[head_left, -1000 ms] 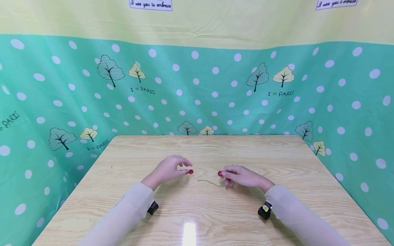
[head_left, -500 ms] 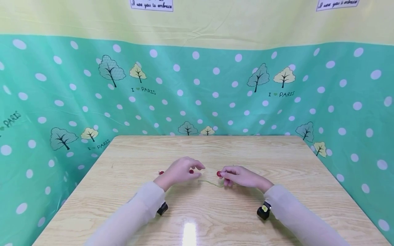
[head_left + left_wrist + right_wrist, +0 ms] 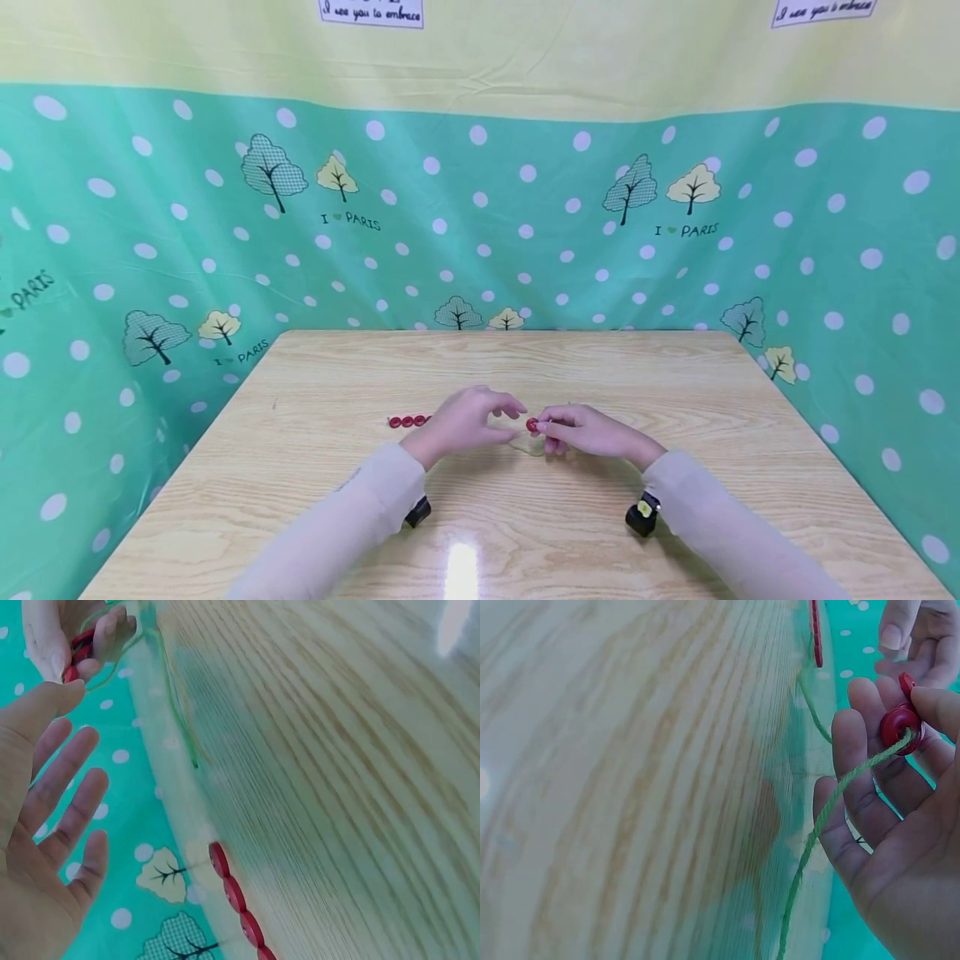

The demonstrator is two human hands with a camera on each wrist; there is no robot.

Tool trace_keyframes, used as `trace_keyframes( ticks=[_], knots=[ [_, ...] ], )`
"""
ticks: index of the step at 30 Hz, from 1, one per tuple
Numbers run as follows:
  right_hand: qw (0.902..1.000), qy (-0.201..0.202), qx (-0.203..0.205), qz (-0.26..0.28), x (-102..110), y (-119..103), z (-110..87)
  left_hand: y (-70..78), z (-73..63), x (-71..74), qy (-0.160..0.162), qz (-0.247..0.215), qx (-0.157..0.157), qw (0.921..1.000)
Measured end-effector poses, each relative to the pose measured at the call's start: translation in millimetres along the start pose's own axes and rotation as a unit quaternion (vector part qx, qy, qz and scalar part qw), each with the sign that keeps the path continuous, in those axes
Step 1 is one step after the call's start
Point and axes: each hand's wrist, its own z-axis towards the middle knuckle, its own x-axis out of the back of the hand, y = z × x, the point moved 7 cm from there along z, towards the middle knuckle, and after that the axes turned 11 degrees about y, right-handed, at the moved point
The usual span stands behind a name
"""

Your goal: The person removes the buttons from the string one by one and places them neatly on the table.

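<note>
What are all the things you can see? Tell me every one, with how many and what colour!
Buttons in a row: at least four, red, on the table
Buttons being held: at least two, red, pinched in the right hand
String: one as far as I can tell, green, through a held button
Table: one, light wood colour, under the hands
Cloth with dots and trees: count unclear, green and yellow, behind and beside the table
Wrist cameras: two, black, one on each wrist
Sleeves: two, pale, on the arms
Left hand: one, bare, near the held buttons
Right hand: one, bare, holding buttons
</note>
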Motion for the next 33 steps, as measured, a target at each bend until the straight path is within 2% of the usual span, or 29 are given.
trace_keyframes(
  ticks=[7, 12, 18, 33],
  knots=[
    [0.9999, 0.002, -0.009, 0.012, -1.2, -1.0, -1.8, 8.6, 4.8, -4.5, 0.010, -0.012, -0.017, 0.9997],
    [0.9999, -0.001, -0.002, 0.016, -2.7, -2.7, -1.2, 11.2, 7.9, -7.6, 0.016, -0.023, -0.015, 0.9995],
    [0.9999, -0.005, 0.002, 0.014, -3.6, -2.3, 0.8, 11.2, 8.0, -7.7, 0.035, -0.022, -0.013, 0.9991],
    [0.9997, -0.006, 0.000, 0.025, -5.5, -3.0, 2.0, 6.4, 6.3, -3.7, 0.031, -0.007, 0.006, 0.9995]
  ],
)
